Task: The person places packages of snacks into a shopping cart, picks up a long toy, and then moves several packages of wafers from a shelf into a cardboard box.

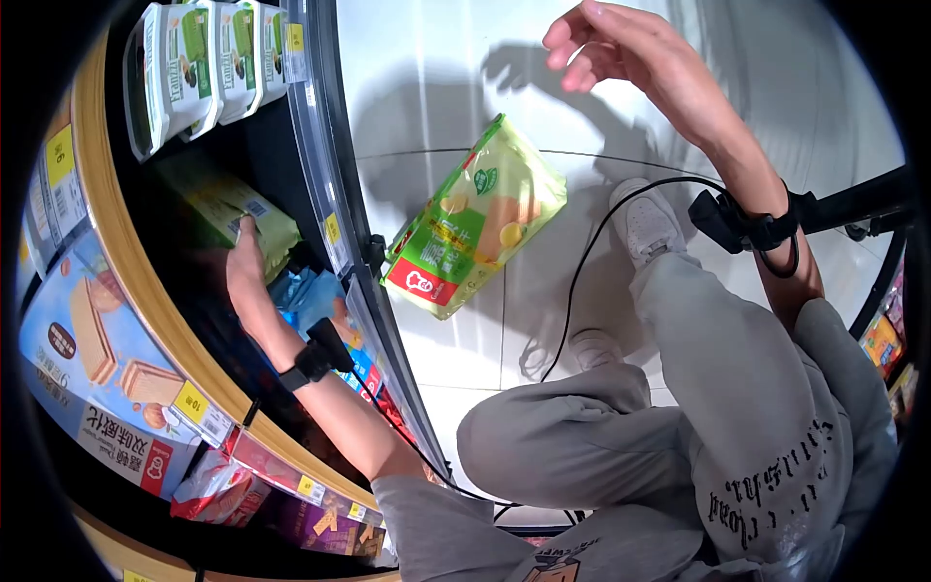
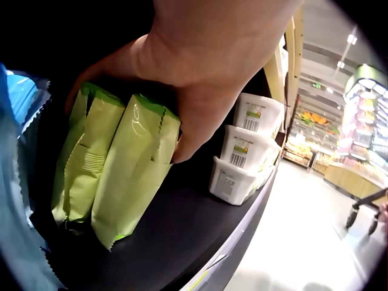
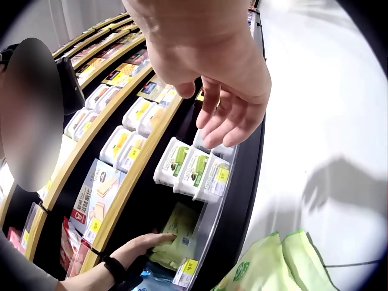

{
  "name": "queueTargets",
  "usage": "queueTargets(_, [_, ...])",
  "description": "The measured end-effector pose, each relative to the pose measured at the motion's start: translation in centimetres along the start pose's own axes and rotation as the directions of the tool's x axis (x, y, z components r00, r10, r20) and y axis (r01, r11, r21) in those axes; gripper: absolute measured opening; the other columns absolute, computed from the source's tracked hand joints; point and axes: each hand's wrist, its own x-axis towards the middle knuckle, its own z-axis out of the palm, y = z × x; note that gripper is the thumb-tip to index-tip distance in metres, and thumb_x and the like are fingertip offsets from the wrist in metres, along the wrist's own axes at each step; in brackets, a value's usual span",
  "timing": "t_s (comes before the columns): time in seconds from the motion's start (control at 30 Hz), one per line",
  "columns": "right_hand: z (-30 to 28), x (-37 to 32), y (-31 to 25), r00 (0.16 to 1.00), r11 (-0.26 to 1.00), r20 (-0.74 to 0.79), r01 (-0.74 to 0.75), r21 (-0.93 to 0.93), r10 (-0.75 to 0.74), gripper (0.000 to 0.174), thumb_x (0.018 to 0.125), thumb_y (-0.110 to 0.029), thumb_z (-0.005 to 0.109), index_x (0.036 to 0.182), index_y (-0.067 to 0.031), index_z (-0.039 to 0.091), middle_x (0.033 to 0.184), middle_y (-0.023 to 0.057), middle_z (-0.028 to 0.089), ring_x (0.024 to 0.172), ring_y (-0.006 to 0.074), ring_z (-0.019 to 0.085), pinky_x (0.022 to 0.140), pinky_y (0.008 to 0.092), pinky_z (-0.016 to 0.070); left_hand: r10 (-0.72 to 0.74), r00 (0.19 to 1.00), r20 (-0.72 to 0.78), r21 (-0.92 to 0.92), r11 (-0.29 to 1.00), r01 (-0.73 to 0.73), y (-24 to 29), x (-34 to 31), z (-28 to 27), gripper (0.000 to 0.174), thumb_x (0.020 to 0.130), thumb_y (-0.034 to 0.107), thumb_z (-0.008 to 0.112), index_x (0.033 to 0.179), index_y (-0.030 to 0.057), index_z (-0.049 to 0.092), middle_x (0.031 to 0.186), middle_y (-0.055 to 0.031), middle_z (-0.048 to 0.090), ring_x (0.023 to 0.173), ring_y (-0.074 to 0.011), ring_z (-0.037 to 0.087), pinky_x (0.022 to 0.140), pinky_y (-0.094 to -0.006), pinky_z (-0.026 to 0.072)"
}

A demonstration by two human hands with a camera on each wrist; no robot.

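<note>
My left hand [image 1: 250,267] reaches into the low shelf and grips two pale green snack bags [image 2: 130,176] standing side by side. In the left wrist view its thumb lies against the right bag, and its other fingers pass behind the left one, partly hidden. My right hand [image 1: 630,48] hangs in the air over the floor, fingers loosely bent, holding nothing. Below it, beside the shelf, a green snack bag [image 1: 475,223] with a red label is on the floor. The right wrist view shows a second green bag [image 3: 306,260] right beside it.
White lidded tubs [image 1: 175,68] are stacked on the shelf beyond the green bags. Blue bags [image 1: 320,301] lie on the near side. A wooden shelf edge [image 1: 145,291] curves above my left arm. A black cable [image 1: 582,262] hangs over the tiled floor.
</note>
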Motion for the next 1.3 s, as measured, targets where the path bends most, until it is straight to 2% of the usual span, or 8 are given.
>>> queueTargets(0.1, [0.5,-0.2,-0.4,1.000,0.999,0.008,-0.022,-0.035,0.022,0.041,0.104,-0.031,0.039,0.104,0.0037,0.062,0.093,0.0098,0.066,0.082,0.0158,0.064,0.078,0.0272,0.0513,-0.060,0.987,0.150,-0.581,0.803,0.137,-0.9,-1.3,-0.5,0.056,0.086,0.044,0.063,0.117,-0.0029,0.062,0.103,-0.0125,0.068,0.093,-0.0198,0.065,0.084,-0.0289,0.0478])
queueTargets(0.27, [0.4,-0.3,0.0,0.999,1.000,0.039,-0.025,-0.020,0.026,0.041,0.104,-0.031,0.039,0.104,0.0037,0.062,0.093,0.0095,0.066,0.082,0.0155,0.064,0.078,0.0276,0.0512,0.077,0.993,0.088,-0.698,0.716,0.006,-5.5,4.8,-0.5,0.050,0.083,0.038,0.067,0.114,-0.0012,0.063,0.099,-0.0114,0.068,0.081,-0.0244,0.070,0.067,-0.0351,0.0565])
queueTargets(0.53, [0.6,-0.8,0.4,0.999,0.999,0.037,-0.032,-0.027,0.033,0.041,0.104,-0.029,0.038,0.104,0.0037,0.062,0.095,0.0090,0.066,0.082,0.0143,0.063,0.078,0.0270,0.0506,0.141,0.975,0.171,-0.851,0.520,0.074,-3.6,-6.2,-3.0,0.051,0.092,0.034,0.061,0.124,-0.0049,0.056,0.115,-0.0127,0.066,0.101,-0.0221,0.065,0.088,-0.0319,0.0494])
queueTargets(0.63, [0.6,-0.7,1.2,0.997,0.998,0.063,-0.042,0.045,0.039,0.026,0.098,-0.021,0.051,0.102,0.0001,0.065,0.094,0.0093,0.068,0.082,0.0178,0.066,0.077,0.0291,0.0527,0.231,0.963,0.136,-0.825,0.564,-0.019,-4.7,-9.0,-3.1,0.066,0.088,0.031,0.066,0.132,-0.0105,0.041,0.124,-0.0240,0.057,0.110,-0.0270,0.061,0.091,-0.0334,0.0488])
queueTargets(0.73, [1.7,-1.0,0.6,0.998,0.977,0.055,0.040,-0.210,-0.029,0.044,0.102,-0.037,0.039,0.105,-0.0003,0.064,0.094,0.0062,0.067,0.078,0.0115,0.063,0.081,0.0269,0.0493,0.297,0.946,0.127,-0.785,0.613,-0.087,-5.4,-12.4,-3.2,0.065,0.087,0.030,0.065,0.136,-0.0071,0.041,0.123,-0.0193,0.058,0.108,-0.0253,0.062,0.089,-0.0321,0.0494])
queueTargets(1.03, [2.3,-1.2,1.6,0.995,0.969,0.093,-0.016,-0.245,0.040,0.039,0.101,-0.035,0.045,0.106,-0.0008,0.063,0.094,0.0069,0.067,0.078,0.0119,0.063,0.078,0.0270,0.0503,0.379,0.924,0.043,-0.641,0.720,-0.266,-7.0,-21.5,-5.5,0.079,0.080,0.000,0.069,0.148,0.0008,0.028,0.138,-0.0238,0.046,0.125,-0.0269,0.046,0.108,-0.0359,0.0309])
queueTargets(1.23, [5.4,-1.5,1.6,0.931,0.933,0.169,-0.285,-0.219,0.324,0.061,0.093,-0.057,0.051,0.111,0.0001,0.061,0.093,0.0118,0.069,0.076,0.0147,0.069,0.068,0.0227,0.0565,0.603,0.794,-0.082,-0.157,0.779,-0.608,-7.0,-25.9,-5.5,0.099,0.061,0.004,0.075,0.147,-0.0027,0.026,0.120,-0.0236,0.051,0.104,-0.0381,0.051,0.093,-0.0432,0.0412])
queueTargets(1.3, [5.8,-1.8,2.1,0.862,0.881,0.183,-0.466,-0.078,0.472,0.077,0.087,-0.068,0.052,0.113,0.0042,0.059,0.093,0.0179,0.069,0.070,0.0183,0.071,0.065,0.0231,0.0601,0.771,0.623,-0.131,0.107,0.636,-0.764,-7.1,-26.4,-3.7,0.086,0.062,0.008,0.076,0.140,-0.0023,0.041,0.120,-0.0202,0.053,0.099,-0.0344,0.053,0.085,-0.0428,0.0424])
